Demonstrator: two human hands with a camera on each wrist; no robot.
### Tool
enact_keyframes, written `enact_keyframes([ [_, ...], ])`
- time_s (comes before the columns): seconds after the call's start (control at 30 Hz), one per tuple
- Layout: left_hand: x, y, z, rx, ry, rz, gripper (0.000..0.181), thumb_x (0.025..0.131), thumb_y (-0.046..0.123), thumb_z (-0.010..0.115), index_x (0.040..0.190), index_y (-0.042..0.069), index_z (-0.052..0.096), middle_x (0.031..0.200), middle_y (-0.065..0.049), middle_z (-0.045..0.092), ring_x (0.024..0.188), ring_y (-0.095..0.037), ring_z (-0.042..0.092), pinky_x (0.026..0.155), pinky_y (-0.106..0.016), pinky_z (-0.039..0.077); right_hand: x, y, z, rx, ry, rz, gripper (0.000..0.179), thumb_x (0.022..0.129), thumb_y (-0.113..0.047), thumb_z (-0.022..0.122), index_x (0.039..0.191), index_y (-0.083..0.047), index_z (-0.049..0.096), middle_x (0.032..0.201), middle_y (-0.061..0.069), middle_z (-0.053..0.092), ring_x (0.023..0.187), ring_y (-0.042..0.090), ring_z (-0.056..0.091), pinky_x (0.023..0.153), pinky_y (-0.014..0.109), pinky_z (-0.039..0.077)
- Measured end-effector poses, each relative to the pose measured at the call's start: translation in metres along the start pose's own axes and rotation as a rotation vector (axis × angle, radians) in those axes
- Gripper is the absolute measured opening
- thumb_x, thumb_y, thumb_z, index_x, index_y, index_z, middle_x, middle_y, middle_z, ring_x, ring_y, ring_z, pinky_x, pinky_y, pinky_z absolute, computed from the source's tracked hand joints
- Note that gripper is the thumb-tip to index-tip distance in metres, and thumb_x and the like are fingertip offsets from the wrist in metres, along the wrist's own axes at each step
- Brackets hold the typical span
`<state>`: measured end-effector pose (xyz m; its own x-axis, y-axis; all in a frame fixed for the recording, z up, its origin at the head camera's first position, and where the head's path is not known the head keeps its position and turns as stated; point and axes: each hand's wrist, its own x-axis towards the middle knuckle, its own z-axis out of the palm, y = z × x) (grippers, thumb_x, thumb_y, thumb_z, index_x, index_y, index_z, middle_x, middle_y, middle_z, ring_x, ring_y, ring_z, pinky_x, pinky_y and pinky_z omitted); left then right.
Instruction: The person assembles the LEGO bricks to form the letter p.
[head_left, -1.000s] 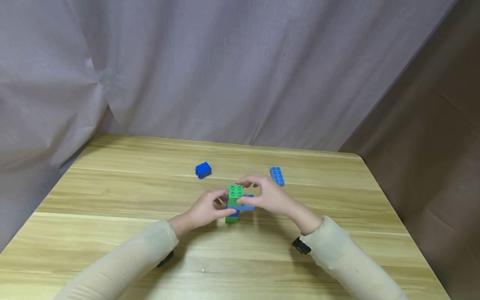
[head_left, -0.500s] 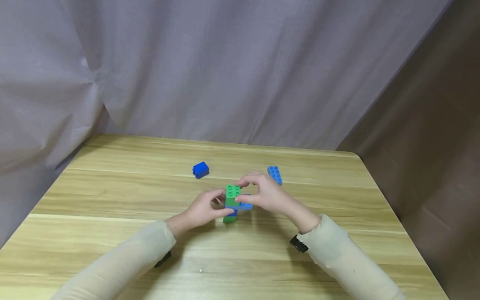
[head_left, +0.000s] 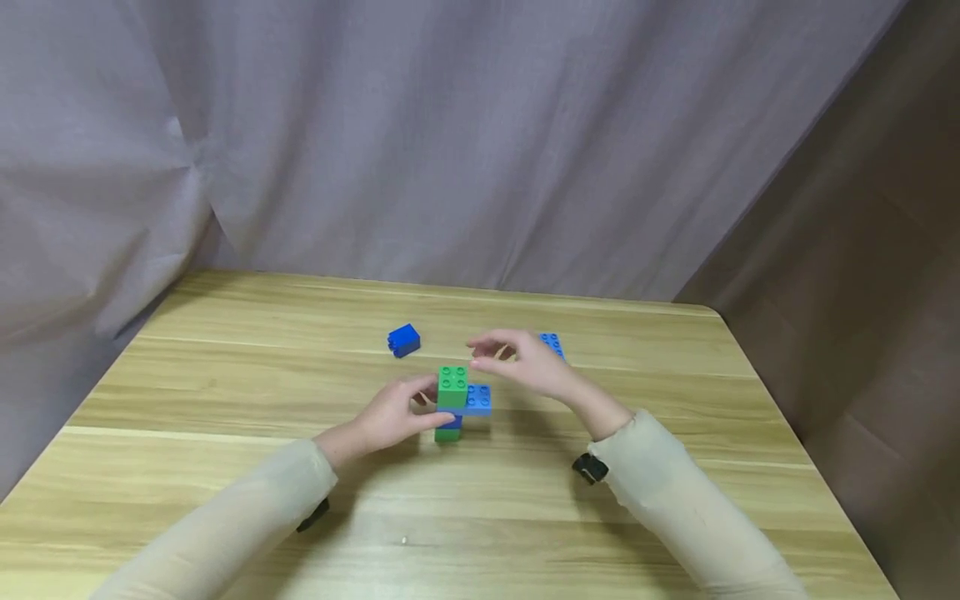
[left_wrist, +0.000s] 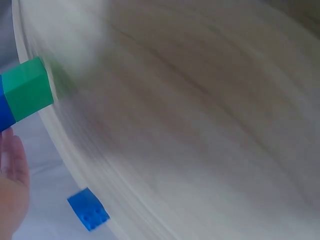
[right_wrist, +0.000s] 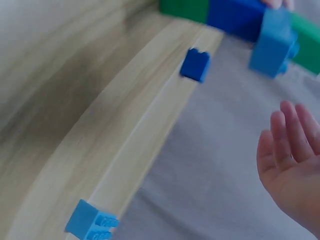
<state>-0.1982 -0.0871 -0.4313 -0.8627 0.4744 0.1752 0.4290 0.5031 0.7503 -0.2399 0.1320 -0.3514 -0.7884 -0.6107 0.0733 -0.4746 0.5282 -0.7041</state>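
A tower of toy building bricks stands on the table: a green brick [head_left: 447,435] at the bottom, a dark blue brick [head_left: 455,422], a lighter blue brick [head_left: 479,401] jutting out to the right, and a green brick [head_left: 452,389] on top. My left hand [head_left: 392,412] holds the tower from the left, thumb in front, other fingers mostly hidden behind. Up and right of the tower, apart from it, my right hand [head_left: 529,363] hovers with nothing in it. In the right wrist view that hand's fingers [right_wrist: 287,132] look extended and relaxed.
Farther back on the wooden table [head_left: 300,321] lies a loose dark blue brick [head_left: 404,340]. A lighter blue brick [head_left: 552,343] lies at the back right, partly hidden by my right hand. A grey curtain [head_left: 420,150] hangs behind the table.
My right hand has let go of the top green brick and moved up and away to the right. The tower, still held by my left hand, has shifted slightly left.
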Motion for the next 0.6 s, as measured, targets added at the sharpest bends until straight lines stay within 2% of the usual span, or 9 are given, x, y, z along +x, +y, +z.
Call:
enact_keyframes([
  [0.17, -0.008, -0.006, -0.009, -0.016, 0.019, -0.04, 0.031, 0.084, 0.027, 0.069, 0.109, 0.01, 0.062, 0.095, -0.001, 0.067, 0.089, -0.014, 0.061, 0.08, -0.025, 0.052, 0.03, 0.014, 0.004, -0.024, 0.053, 0.073, 0.039, 0.088, -0.024, 0.065, 0.122, -0.006, 0.059, 0.114, 0.011, 0.065, 0.102, 0.022, 0.059, 0.086, 0.035, 0.051],
  [0.3, -0.013, -0.009, -0.013, -0.036, 0.03, -0.06, 0.032, 0.085, 0.027, 0.069, 0.111, 0.01, 0.061, 0.096, 0.0, 0.066, 0.09, -0.014, 0.061, 0.081, -0.026, 0.052, 0.056, 0.024, 0.014, -0.102, 0.029, 0.107, 0.046, 0.087, -0.026, 0.066, 0.128, -0.008, 0.055, 0.127, 0.011, 0.059, 0.114, 0.027, 0.055, 0.095, 0.04, 0.048],
  [0.43, -0.017, -0.011, -0.017, -0.048, 0.033, -0.064, 0.033, 0.085, 0.027, 0.069, 0.112, 0.01, 0.061, 0.098, 0.0, 0.066, 0.091, -0.016, 0.061, 0.081, -0.026, 0.052, 0.076, 0.029, 0.027, -0.225, -0.043, 0.07, 0.052, 0.088, -0.023, 0.065, 0.135, -0.009, 0.048, 0.139, 0.011, 0.05, 0.126, 0.029, 0.047, 0.106, 0.044, 0.039],
  [0.6, -0.019, -0.012, -0.018, -0.056, 0.036, -0.049, 0.031, 0.085, 0.027, 0.069, 0.11, 0.011, 0.061, 0.098, 0.0, 0.066, 0.09, -0.016, 0.061, 0.08, -0.025, 0.053, 0.09, 0.029, 0.042, -0.401, -0.143, -0.038, 0.059, 0.088, -0.019, 0.065, 0.141, -0.008, 0.04, 0.147, 0.012, 0.04, 0.137, 0.029, 0.034, 0.115, 0.044, 0.025],
])
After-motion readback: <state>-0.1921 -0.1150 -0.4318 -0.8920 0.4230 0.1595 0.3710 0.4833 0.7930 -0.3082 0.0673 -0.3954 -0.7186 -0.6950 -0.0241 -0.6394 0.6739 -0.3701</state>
